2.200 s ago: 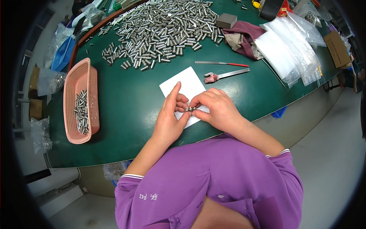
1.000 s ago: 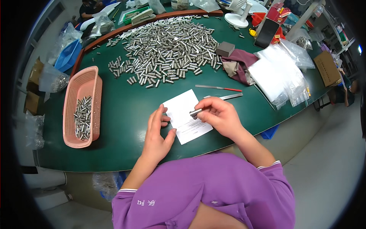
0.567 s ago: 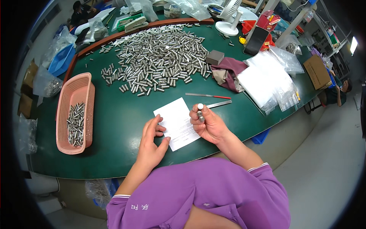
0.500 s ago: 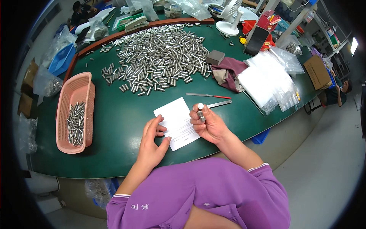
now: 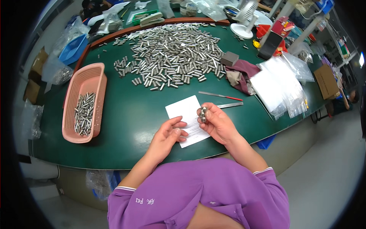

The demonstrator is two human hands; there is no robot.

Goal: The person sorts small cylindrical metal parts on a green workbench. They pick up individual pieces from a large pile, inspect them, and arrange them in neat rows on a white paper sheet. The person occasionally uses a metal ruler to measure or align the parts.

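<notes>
My right hand [image 5: 221, 126] is closed around a few short, shiny metal pins [image 5: 203, 114], pinched between thumb and fingers above a printed sheet of white paper [image 5: 179, 109]. Just left of it, my left hand [image 5: 164, 138] hovers over the paper's left edge, fingers bent and apart, with nothing visible in it. Beyond the paper, a big heap of similar metal pins [image 5: 171, 57] covers the far middle of the green table [image 5: 126, 103]. More loose pins [image 5: 85, 114] lie inside a pink plastic basket [image 5: 100, 91] on the left.
A red-handled file [image 5: 219, 94] and a steel ruler [image 5: 233, 104] lie beyond my right hand. Further right are a dark grey block [image 5: 229, 58], a maroon cloth [image 5: 244, 70] and clear plastic bags [image 5: 278, 86]. A white fan [image 5: 244, 30] stands behind. A wooden rim [image 5: 179, 20] borders the heap.
My left hand has come nearer the right, its fingers more curled. The pins in my right hand have turned, showing less of their ends. The whole view has shifted slightly.
</notes>
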